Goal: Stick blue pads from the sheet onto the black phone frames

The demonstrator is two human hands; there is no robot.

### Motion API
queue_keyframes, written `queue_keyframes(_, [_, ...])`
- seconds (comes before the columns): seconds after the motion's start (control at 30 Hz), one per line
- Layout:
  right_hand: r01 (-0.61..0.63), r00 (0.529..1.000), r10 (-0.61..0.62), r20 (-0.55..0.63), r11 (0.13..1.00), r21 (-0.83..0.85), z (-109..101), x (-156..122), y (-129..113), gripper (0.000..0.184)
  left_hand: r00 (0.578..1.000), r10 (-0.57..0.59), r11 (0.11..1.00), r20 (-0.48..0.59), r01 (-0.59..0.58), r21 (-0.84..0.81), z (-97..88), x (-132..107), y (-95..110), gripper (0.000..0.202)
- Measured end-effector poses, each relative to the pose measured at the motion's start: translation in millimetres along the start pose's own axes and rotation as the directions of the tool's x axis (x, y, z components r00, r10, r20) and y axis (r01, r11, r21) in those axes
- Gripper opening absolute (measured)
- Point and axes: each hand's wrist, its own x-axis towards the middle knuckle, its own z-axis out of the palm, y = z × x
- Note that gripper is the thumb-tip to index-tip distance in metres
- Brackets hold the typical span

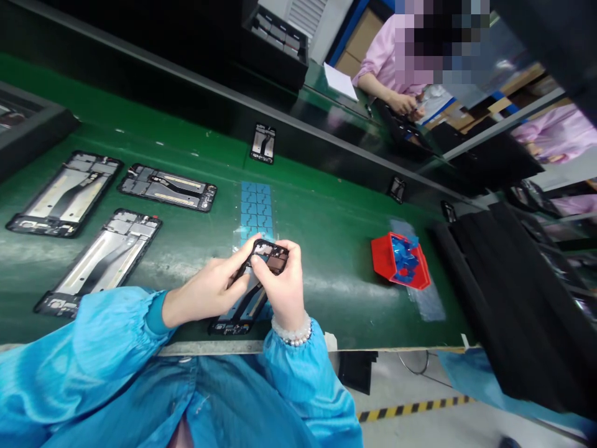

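Both my hands hold one black phone frame point(268, 256) tilted above the green mat point(336, 249) near its front edge. My left hand point(208, 289) grips the frame's left side, fingers curled under it. My right hand point(280, 289), a bead bracelet on its wrist, pinches the frame's upper end with thumb and fingers pressed on it. Just beyond the frame lies a sheet of small blue stickers point(255, 208).
Three more phone frames point(100, 258) point(65, 194) point(168, 186) lie to the left, another point(262, 143) farther back. A red bin of blue film scraps point(400, 260) sits right. Black trays point(513, 298) stand at the right edge. A person in pink point(387, 68) works across the line.
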Motion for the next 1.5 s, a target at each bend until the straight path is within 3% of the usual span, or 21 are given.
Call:
queue_keyframes(0.13, [-0.021, 1.0, 0.02, 0.016, 0.994, 0.105, -0.7, -0.4, 2.7, 0.038, 1.0, 0.01, 1.0, 0.001, -0.01, -0.017, -1.4, -1.1, 0.3, 0.06])
queue_keyframes(0.23, [-0.018, 0.999, 0.012, 0.04, 0.988, 0.154, -5.5, -0.4, 8.3, 0.034, 0.998, -0.046, 0.995, 0.036, 0.049, -0.09, -1.3, -1.0, -3.1, 0.062])
queue_keyframes(0.3, [0.016, 0.995, -0.025, 0.097, 0.996, 0.09, -10.2, -0.8, 10.9, 0.031, 0.994, -0.088, 0.971, 0.059, 0.099, -0.219, 0.8, 0.3, -6.5, 0.065])
queue_keyframes(0.37, [0.167, 0.982, -0.155, 0.104, 0.98, -0.11, -14.3, -2.0, 11.1, 0.034, 0.991, -0.114, 0.927, 0.071, 0.132, -0.352, 3.9, 2.2, -9.8, 0.067])
queue_keyframes(0.43, [0.371, 0.924, -0.377, 0.066, 0.84, -0.395, -16.2, -4.3, 9.4, 0.038, 0.988, -0.142, 0.896, 0.062, 0.155, -0.417, 7.1, 3.9, -12.3, 0.068])
queue_keyframes(0.53, [0.546, 0.767, -0.628, 0.129, 0.533, -0.646, -14.3, -7.7, 6.5, 0.022, 0.983, -0.184, 0.884, 0.027, 0.177, -0.432, 9.8, 5.1, -14.2, 0.069])
queue_keyframes(0.63, [0.62, 0.682, -0.685, 0.255, 0.358, -0.698, -9.9, -8.0, 5.0, 0.012, 0.982, -0.188, 0.895, 0.006, 0.174, -0.41, 9.3, 4.7, -13.6, 0.07])
queue_keyframes(0.77, [0.643, 0.63, -0.694, 0.348, 0.214, -0.735, -7.7, -4.0, -0.3, 0.011, 0.983, -0.182, 0.955, -0.025, 0.17, -0.243, 6.1, 3.3, -9.8, 0.069])
queue_keyframes(0.97, [0.694, 0.634, -0.629, 0.45, 0.205, -0.69, -12.8, 1.4, -10.0, 0.014, 0.989, -0.149, 0.986, -0.005, 0.148, -0.082, 4.9, 2.1, -2.9, 0.069])
queue_keyframes(1.17, [0.72, 0.535, -0.681, 0.5, 0.058, -0.692, -9.1, 2.3, -2.4, 0.014, 0.991, -0.136, 0.99, -0.009, 0.136, -0.038, 5.7, 3.0, 0.2, 0.067])
queue_keyframes(1.27, [0.726, 0.513, -0.715, 0.474, 0.067, -0.684, -8.6, 4.1, 1.1, 0.014, 0.991, -0.132, 0.991, -0.017, 0.131, -0.04, 6.0, 2.9, -0.8, 0.065])
queue_keyframes(1.33, [0.713, 0.538, -0.738, 0.408, 0.14, -0.688, -8.1, 5.0, 2.5, 0.012, 0.99, -0.141, 0.988, -0.02, 0.14, -0.061, 7.6, 2.4, -2.5, 0.065])
queue_keyframes(1.5, [0.545, 0.691, -0.704, 0.165, 0.356, -0.759, 7.0, -1.8, 10.1, 0.008, 0.981, -0.191, 0.953, -0.032, 0.177, -0.247, 15.1, 1.2, -7.9, 0.065])
